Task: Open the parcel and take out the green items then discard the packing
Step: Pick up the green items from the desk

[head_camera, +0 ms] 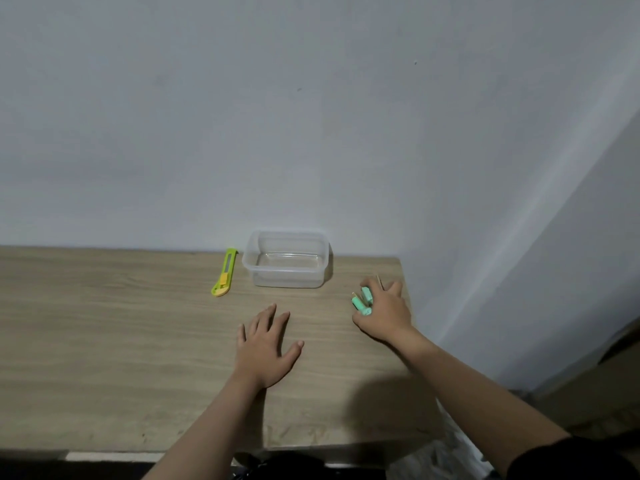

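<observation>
Near desk (104, 341) right edge, green items (363, 301) clutched in curled right hand (384, 315) fingers (369, 283), long axes pointing roughly toward clear tub (287, 259) up-left, nearer right hand than left hand (266, 344), lying flat, fingers spread, empty.

on the light wood-grain surface (104, 323), the left hand (265, 351) lies flat, palm down, fingers spread. the right hand (382, 311) near the right edge curls over several small mint-green cylindrical items (362, 301). a clear rectangular plastic container (287, 259) sits by the wall, with a yellow-green plastic utility knife (225, 273) just to its left.
</observation>
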